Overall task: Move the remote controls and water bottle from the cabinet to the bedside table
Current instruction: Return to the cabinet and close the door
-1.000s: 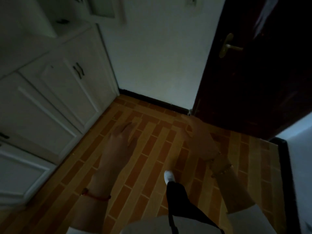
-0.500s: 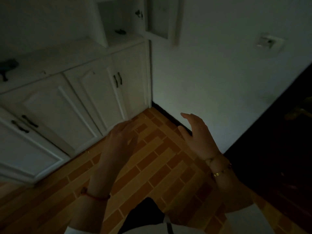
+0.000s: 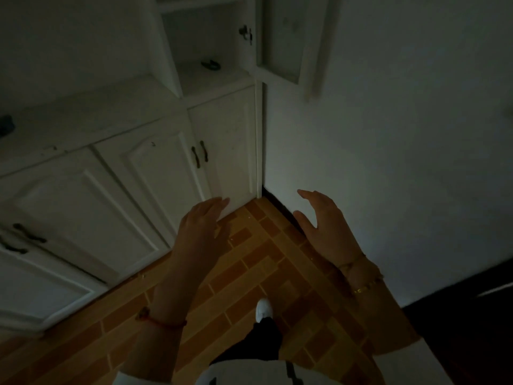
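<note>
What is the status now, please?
Both hands open, empty. Cabinet ahead, doors shut; remotes, bottle not identifiable. Path clear.

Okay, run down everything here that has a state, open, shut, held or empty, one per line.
left hand: open, empty
right hand: open, empty
lower cabinet doors: shut
upper glass door: swung open
open shelf: holds a small dark object, too dim to identify
</note>
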Available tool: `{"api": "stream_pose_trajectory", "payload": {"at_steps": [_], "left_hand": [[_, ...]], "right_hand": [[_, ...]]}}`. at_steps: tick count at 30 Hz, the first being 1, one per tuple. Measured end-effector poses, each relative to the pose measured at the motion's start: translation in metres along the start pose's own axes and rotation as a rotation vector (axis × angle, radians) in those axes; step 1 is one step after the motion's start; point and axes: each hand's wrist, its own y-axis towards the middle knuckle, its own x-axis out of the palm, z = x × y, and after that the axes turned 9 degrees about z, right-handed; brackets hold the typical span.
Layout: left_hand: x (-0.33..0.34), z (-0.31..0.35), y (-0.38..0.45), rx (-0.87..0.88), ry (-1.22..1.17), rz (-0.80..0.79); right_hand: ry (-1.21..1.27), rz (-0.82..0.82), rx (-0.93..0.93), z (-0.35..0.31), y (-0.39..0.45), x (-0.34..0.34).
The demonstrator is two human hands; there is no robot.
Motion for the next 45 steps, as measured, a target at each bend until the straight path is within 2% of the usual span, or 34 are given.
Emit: {"api": "stream_pose_trajectory", "payload": {"at_steps": [10, 24, 29, 38, 42, 45], "left_hand": [[0.039, -0.014, 0.188, 0.05, -0.01, 0.044], [0.086, -0.008, 0.357, 0.063, -0.052, 0.141], [0.092, 0.024, 0.433, 0.138, -0.109, 0.218], [0.087, 0.113, 0.566, 0.356, -0.237, 0.399], [0.098, 0.137, 0.603, 0.399, -0.286, 0.419], [0.11, 0.149, 0.621, 0.42, -0.294, 0.389]], "right_hand": [[-0.016, 0.051, -0.068, 0.024, 0.186, 0.017], [0.02, 0.083, -0.155, 0.055, 0.359, 0.024], [0.042, 0.233, -0.291, 0.046, 0.429, -0.006], [0.127, 0.671, -0.517, 0.003, 0.562, -0.086], [0.133, 0.776, -0.545, -0.003, 0.606, -0.106], [0.137, 0.784, -0.51, -0.004, 0.631, -0.114]]}}
